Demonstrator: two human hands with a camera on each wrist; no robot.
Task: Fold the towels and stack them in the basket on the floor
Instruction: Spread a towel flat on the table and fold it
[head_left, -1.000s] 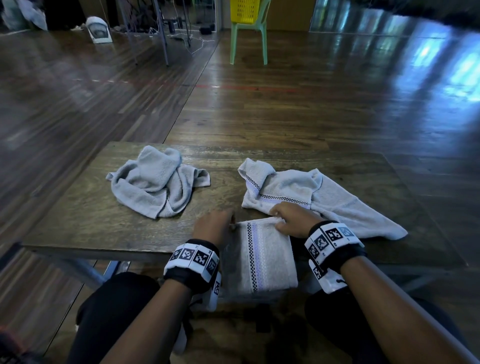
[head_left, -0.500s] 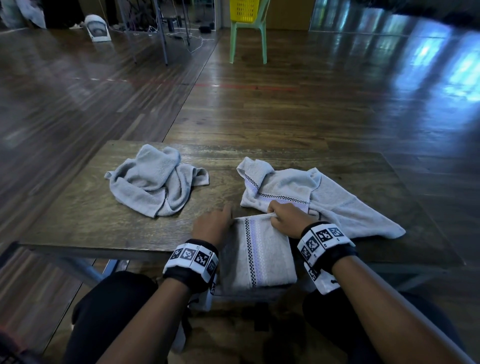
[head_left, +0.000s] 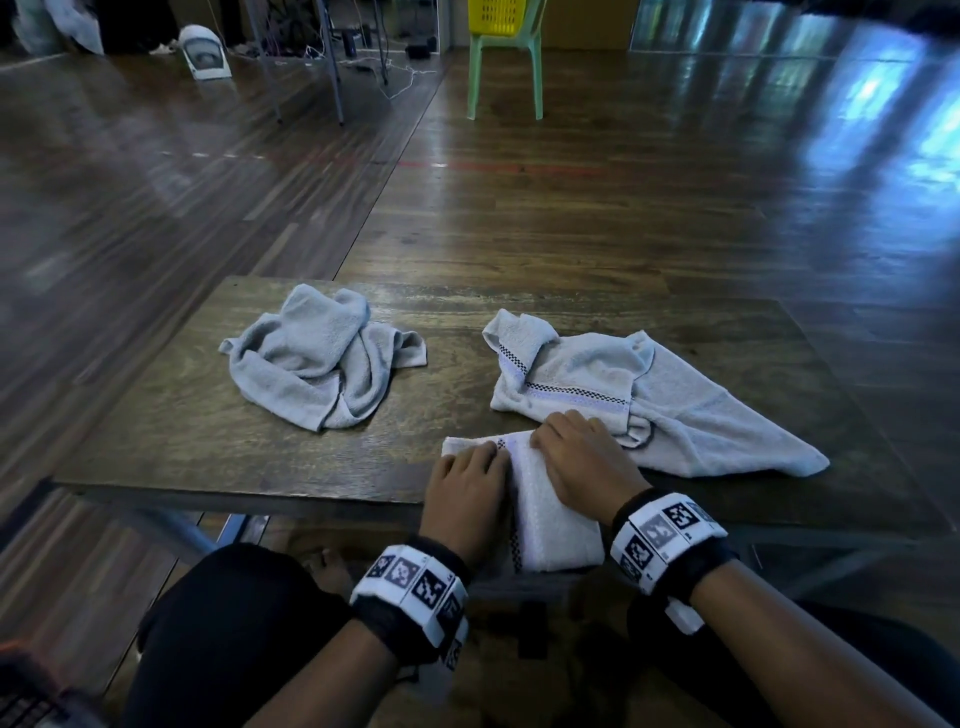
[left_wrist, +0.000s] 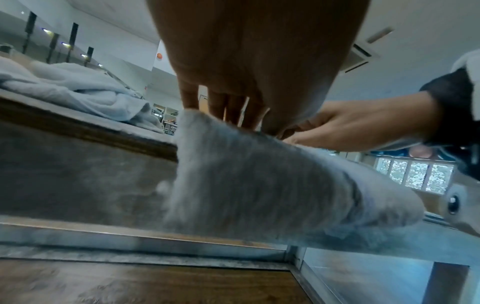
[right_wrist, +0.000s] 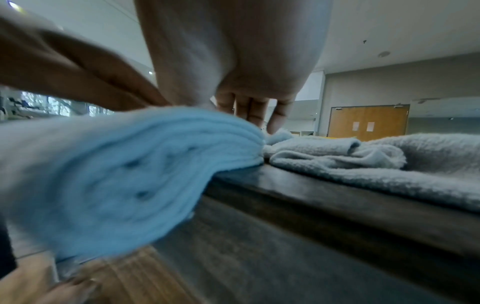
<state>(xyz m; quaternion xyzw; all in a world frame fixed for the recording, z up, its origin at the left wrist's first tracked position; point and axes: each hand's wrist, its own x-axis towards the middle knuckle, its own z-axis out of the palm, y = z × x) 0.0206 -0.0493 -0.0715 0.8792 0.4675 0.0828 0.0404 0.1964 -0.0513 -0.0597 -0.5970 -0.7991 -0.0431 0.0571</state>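
A folded pale towel (head_left: 553, 519) with a checkered stripe lies at the near edge of the wooden table (head_left: 208, 447), its near end hanging over the edge. My left hand (head_left: 485, 460) rests on its left side with straight fingers (left_wrist: 228, 111). My right hand (head_left: 563, 439) presses flat on its far right part, fingers (right_wrist: 249, 111) extended onto the cloth. In the wrist views the towel (left_wrist: 259, 185) (right_wrist: 116, 174) bulges over the table edge. No basket on the floor is in view.
A crumpled grey towel (head_left: 322, 364) lies at the table's left. A loosely spread striped towel (head_left: 675, 410) lies right of my hands, touching the folded one. A yellow basket (head_left: 498, 15) sits on a green chair (head_left: 506, 78) far back. My knees are under the table.
Both hands have let go of the towel's far corners and now lie flat on top of it. The left hand has moved right onto the cloth, and the hands are closer together.
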